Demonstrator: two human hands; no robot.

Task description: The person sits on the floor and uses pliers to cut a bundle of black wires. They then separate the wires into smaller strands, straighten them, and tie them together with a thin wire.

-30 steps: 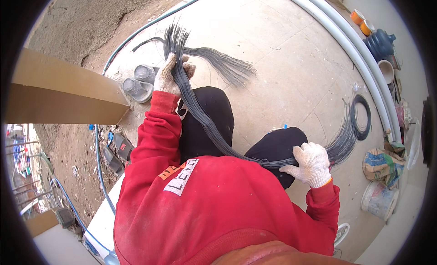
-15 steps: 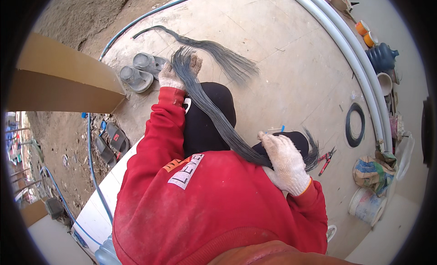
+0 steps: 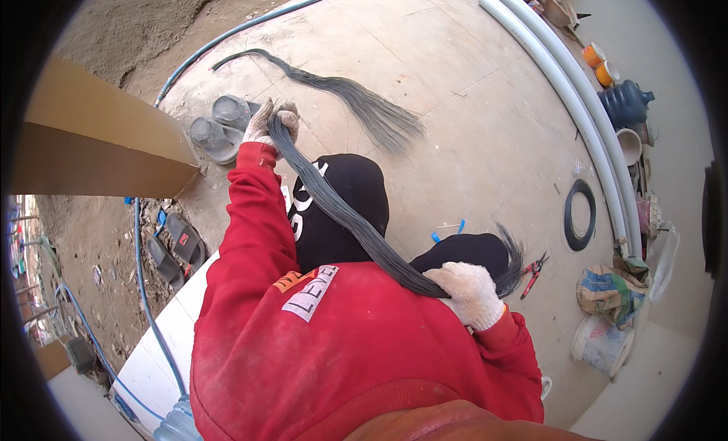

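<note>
A long bundle of thin dark grey wires (image 3: pixel 337 210) runs slantwise across my lap. At its upper left end, my left hand (image 3: pixel 267 128), in a dusty white knitted glove, is closed around the bundle. My right hand (image 3: pixel 472 295), gloved the same way, is wrapped round it near my right knee. The loose wire ends fan out past that hand, beyond the dark trouser leg. A second bundle of wires (image 3: pixel 353 94) lies on the tiled floor ahead, its far end narrow and its near end spread.
Red-handled pliers (image 3: pixel 535 276) and a coil of dark wire (image 3: pixel 569 221) lie on the floor at right. Long white pipes (image 3: pixel 572 84) curve past them. A bucket (image 3: pixel 604 342) and a sack (image 3: pixel 613 291) stand near the wall. Clear sandals (image 3: pixel 216 134) sit beside a pillar (image 3: pixel 106 156); a blue hose (image 3: pixel 227 33) edges the floor.
My right hand, with fingers raised before, has closed round the wire bundle. My left hand has shifted left, and the wire tips that stuck up there no longer show above it.
</note>
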